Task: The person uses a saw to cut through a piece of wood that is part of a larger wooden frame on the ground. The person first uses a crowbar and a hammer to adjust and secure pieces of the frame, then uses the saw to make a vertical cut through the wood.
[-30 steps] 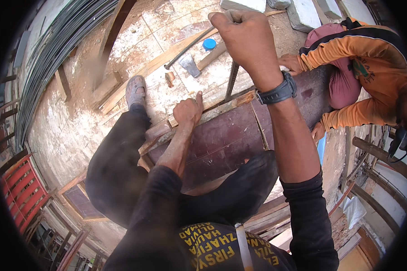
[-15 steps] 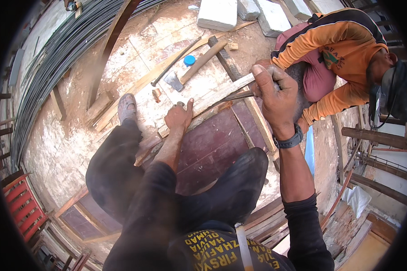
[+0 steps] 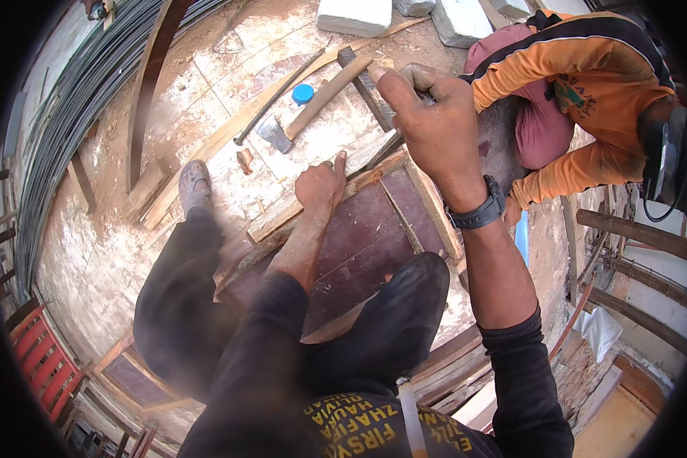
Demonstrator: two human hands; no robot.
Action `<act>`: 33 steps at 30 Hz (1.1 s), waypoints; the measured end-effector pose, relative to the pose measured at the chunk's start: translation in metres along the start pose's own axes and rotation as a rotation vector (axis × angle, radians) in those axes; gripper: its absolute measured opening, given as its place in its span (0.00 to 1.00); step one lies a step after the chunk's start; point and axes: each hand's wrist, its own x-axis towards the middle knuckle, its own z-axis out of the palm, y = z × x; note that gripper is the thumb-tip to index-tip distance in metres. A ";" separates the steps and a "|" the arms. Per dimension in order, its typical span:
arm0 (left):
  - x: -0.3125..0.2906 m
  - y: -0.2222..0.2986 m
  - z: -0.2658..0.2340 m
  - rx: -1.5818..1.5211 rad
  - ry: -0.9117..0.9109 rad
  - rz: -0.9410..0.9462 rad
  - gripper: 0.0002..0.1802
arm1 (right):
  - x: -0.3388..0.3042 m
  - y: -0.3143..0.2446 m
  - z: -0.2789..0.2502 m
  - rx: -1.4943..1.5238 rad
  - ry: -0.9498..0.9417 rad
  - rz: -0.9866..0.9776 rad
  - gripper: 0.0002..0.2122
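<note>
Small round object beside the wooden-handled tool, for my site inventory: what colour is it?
The small round object is bright blue; it shows best in the head view.

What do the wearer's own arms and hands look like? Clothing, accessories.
Left hand and right hand: both ungloved. Long black sleeves, plain on the forearms, end below the elbows, so wrists and lower forearms are uncovered. The right wrist wears a chunky dark watch with a broad strap; nothing shows on the left wrist.
</note>
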 end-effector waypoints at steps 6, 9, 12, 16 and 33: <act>0.007 0.000 0.004 -0.001 -0.011 -0.003 0.38 | 0.029 -0.001 0.015 -0.080 -0.026 -0.078 0.15; 0.007 -0.013 0.001 0.014 0.034 -0.014 0.38 | 0.048 0.002 0.031 -0.149 -0.093 -0.107 0.15; 0.006 -0.015 0.010 0.007 0.104 0.017 0.39 | 0.083 0.028 0.050 -0.328 -0.167 -0.232 0.17; -0.005 0.002 0.012 -0.013 -0.004 0.049 0.37 | 0.168 0.053 0.105 -0.563 -0.305 0.351 0.21; -0.003 0.005 -0.004 0.100 -0.006 0.039 0.38 | -0.098 -0.008 -0.085 0.384 0.231 0.002 0.16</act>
